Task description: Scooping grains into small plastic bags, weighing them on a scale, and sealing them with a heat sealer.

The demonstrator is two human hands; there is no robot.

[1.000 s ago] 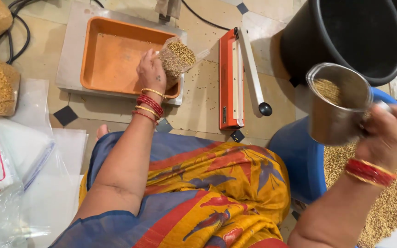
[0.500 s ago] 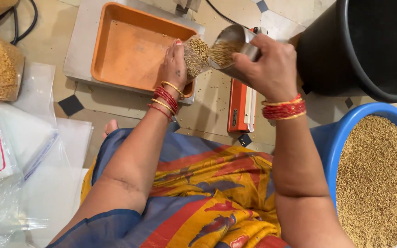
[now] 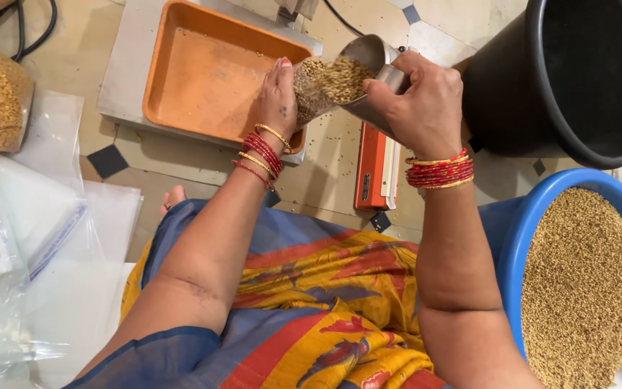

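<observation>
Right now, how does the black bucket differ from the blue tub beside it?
The black bucket looks deep and dark inside, with no grain visible in it; the blue tub is filled with small tan grain. The black bucket sits farther from the person, behind the right hand, while the blue tub sits close by the right elbow. Both are round, open-topped and stand on the tiled floor.

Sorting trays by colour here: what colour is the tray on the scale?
Orange, a plain rectangular tray, seen clearly in the head view.
</observation>
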